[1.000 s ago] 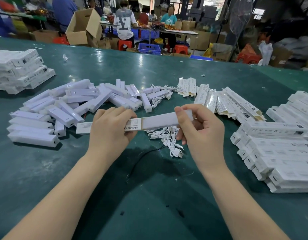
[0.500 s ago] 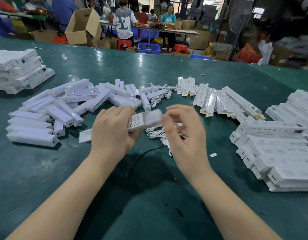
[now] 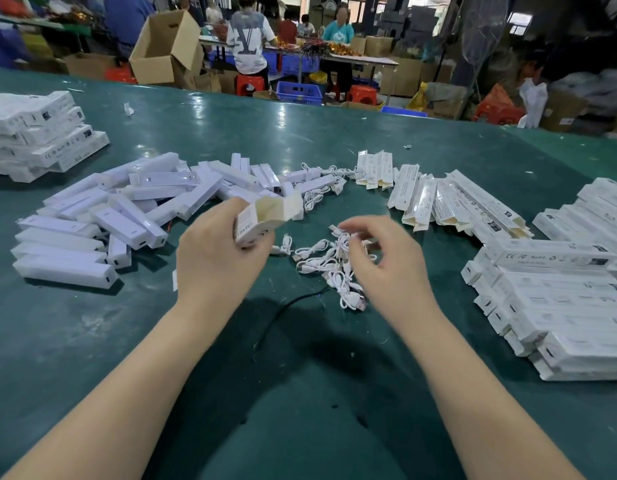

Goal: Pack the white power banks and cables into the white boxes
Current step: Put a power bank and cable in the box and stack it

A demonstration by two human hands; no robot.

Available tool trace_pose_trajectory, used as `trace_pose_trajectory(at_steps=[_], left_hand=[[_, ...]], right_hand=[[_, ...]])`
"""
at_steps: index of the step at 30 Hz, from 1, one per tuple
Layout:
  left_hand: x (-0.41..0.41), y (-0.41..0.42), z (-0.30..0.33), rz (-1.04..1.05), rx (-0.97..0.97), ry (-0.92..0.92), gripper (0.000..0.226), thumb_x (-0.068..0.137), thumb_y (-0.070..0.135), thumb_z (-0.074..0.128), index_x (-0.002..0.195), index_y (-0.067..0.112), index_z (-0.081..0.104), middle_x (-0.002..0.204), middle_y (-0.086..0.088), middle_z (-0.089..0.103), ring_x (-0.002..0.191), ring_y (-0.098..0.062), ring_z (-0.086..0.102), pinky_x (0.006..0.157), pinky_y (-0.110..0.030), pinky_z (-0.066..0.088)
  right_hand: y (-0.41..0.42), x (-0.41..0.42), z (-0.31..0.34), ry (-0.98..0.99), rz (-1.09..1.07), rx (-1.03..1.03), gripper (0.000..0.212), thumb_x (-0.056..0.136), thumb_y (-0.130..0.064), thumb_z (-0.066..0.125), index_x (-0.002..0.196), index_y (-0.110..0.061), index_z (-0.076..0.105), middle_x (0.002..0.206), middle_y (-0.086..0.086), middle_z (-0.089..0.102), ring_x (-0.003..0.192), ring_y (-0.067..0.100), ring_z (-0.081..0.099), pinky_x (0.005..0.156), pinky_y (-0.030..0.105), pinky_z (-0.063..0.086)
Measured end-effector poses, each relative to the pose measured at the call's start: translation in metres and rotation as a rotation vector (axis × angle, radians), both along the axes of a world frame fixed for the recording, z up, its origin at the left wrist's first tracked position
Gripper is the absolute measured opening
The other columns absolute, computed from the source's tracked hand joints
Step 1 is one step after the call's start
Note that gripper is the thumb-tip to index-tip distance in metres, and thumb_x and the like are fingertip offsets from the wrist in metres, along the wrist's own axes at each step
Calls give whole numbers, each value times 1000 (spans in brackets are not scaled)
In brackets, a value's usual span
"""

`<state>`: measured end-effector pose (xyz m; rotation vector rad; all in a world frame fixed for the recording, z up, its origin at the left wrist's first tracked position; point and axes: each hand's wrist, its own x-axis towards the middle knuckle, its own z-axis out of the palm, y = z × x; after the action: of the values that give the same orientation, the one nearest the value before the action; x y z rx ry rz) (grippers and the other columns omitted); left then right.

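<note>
Head view: left hand (image 3: 217, 251) grips an open-ended white box (image 3: 265, 216); right hand (image 3: 386, 265) hovers, fingers spread, over loose cables (image 3: 324, 261).

Your workspace is evenly lit from overhead; glare spots streak the far green table (image 3: 300, 133). Your right hand (image 3: 386, 265) is motion-blurred. Soft shadows underlie both forearms. Wide-angle distortion bends frame edges.

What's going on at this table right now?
A person is packing power banks. The left hand holds a box with its end open, while the right hand reaches into the loose cables. Bare power banks lie to the left, finished boxes stacked to the right.
</note>
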<state>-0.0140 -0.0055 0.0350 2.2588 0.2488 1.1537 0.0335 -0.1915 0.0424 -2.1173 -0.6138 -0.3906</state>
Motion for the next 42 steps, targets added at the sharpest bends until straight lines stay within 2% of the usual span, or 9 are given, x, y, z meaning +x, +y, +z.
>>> trace_pose_trajectory(at_steps=[3, 10, 15, 18, 22, 29, 32, 37, 42], left_hand=[[0, 2, 0, -40, -113, -91, 29, 83, 23, 66, 64, 15, 45, 55, -2, 42, 60, -28, 36, 54, -37, 31], [4, 7, 3, -205, -510, -196, 18, 83, 45, 65, 83, 32, 51, 81, -12, 56, 71, -38, 56, 71, -56, 51], [10, 1, -9, -275, -579, 72, 12, 84, 28, 69, 81, 32, 57, 68, 14, 58, 67, -17, 55, 74, -37, 54], [8, -4, -10, -314, -520, 149, 17, 85, 23, 70, 73, 30, 60, 62, 14, 56, 57, -8, 47, 57, -17, 43], [2, -15, 2, -592, -654, 255, 6, 78, 28, 73, 74, 29, 69, 64, 11, 62, 54, -6, 52, 55, -16, 47], [-2, -20, 5, -696, -719, 323, 4, 78, 16, 78, 78, 17, 74, 69, 2, 70, 61, -11, 63, 62, -18, 51], [-3, -21, 6, -702, -740, 310, 2, 81, 10, 75, 82, 10, 73, 71, -2, 71, 63, -12, 65, 62, -18, 52], [-5, -19, 11, -735, -841, 327, 18, 80, 5, 74, 70, 21, 76, 72, -2, 72, 66, -11, 68, 62, -17, 52], [-8, -20, 13, -797, -913, 395, 13, 83, 1, 70, 78, 13, 71, 78, -5, 75, 69, -12, 70, 61, -19, 54]], right_hand=[[1, 3, -9, 93, -18, -410, 21, 92, -21, 60, 111, -21, 70, 112, -2, 60, 113, 19, 49, 98, 30, 37], [-13, 4, -1, 322, -34, -638, 29, 76, -43, 75, 95, -30, 58, 90, -12, 55, 79, 10, 52, 75, 32, 49], [-12, 8, 0, 265, -28, -416, 10, 80, -29, 72, 74, -25, 66, 83, -8, 66, 64, 5, 52, 66, 25, 42], [-11, 7, 4, 334, -4, 30, 9, 80, -28, 78, 76, -25, 72, 78, -5, 71, 63, 13, 62, 64, 25, 51], [-2, -2, 9, 510, 167, 442, 5, 84, -18, 77, 80, -15, 76, 67, 0, 70, 60, 10, 63, 58, 23, 55], [9, -10, 6, 518, 263, 532, 11, 90, -12, 69, 87, -3, 75, 67, 9, 69, 58, 12, 64, 54, 18, 52], [9, -11, 8, 472, 292, 510, 6, 90, -16, 69, 95, -15, 74, 77, 2, 71, 62, 14, 65, 59, 25, 55], [3, -14, 9, 210, 369, 136, 68, 73, -11, 85, 129, -37, 56, 129, -17, 49, 86, 11, 60, 68, 24, 55], [-1, -11, 15, 255, 331, 168, 46, 74, -1, 80, 110, -28, 70, 95, -11, 66, 72, 6, 65, 63, 15, 52]])
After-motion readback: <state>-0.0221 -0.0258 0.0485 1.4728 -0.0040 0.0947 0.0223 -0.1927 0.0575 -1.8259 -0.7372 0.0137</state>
